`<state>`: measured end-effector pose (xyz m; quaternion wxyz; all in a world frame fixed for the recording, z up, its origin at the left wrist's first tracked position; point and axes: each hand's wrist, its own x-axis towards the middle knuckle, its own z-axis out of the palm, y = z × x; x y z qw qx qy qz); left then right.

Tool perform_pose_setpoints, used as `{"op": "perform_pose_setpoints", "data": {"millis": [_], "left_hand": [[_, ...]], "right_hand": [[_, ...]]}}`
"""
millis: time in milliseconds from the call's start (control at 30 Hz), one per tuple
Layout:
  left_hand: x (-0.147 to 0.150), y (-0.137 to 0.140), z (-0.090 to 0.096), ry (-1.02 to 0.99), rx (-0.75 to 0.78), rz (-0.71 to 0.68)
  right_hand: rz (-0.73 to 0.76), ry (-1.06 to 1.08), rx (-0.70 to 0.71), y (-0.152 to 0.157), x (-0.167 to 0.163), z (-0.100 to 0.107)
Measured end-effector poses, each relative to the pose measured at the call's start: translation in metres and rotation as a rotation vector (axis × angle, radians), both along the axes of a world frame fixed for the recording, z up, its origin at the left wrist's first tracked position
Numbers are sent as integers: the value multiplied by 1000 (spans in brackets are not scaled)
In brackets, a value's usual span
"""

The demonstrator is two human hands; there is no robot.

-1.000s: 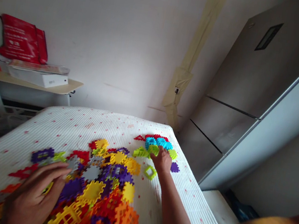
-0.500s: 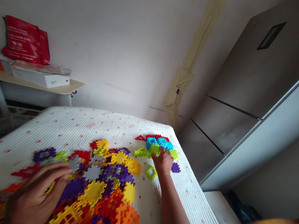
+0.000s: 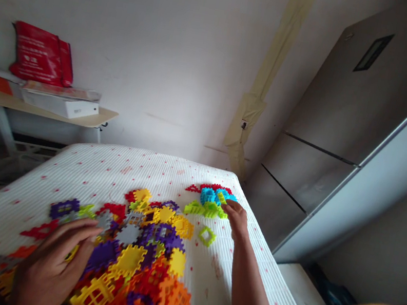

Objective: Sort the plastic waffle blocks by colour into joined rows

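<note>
My right hand (image 3: pixel 236 217) is at the far right of the table, its fingertips pinching a small lime-green toothed block (image 3: pixel 222 198). Just beyond it are light-blue blocks (image 3: pixel 207 195) and red ones (image 3: pixel 216 188). A row of lime-green blocks (image 3: pixel 200 208) lies beside the fingers, and a lime-green square frame (image 3: pixel 207 236) lies nearer me. My left hand (image 3: pixel 56 258) hovers over or rests on the left of a mixed pile of interlocking plastic blocks (image 3: pixel 129 260). Its fingers are loosely curved, the thumb apart, with nothing visibly held.
The table wears a white ribbed cloth (image 3: pixel 154 167) with small red marks. A tall grey refrigerator (image 3: pixel 325 126) stands beyond its right edge. At the back left, a side table (image 3: pixel 105 118) carries white boxes (image 3: pixel 63 104) and a red bag (image 3: pixel 44 55).
My right hand has lifted a little off the lime-green row, with one lime-green block now showing in its fingertips. The left hand stays over the pile. The view has shifted slightly.
</note>
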<state>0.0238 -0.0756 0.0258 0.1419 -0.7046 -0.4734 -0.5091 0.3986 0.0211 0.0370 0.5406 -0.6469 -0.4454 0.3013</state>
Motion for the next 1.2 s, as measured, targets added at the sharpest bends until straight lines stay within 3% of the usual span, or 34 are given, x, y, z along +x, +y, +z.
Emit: {"op": "perform_pose_setpoints", "data": {"millis": [300,633,1200], "left_hand": [[-2,2,-5,-14,-12,-6],[1,-1,-5,-67,-42,9],[0,1,-8,-72,-44,-10]], "right_hand": [[187,393,-5,-5,12,2],[229,153,-22,-10,11,8],[244,271,13,-10,7,8]]}}
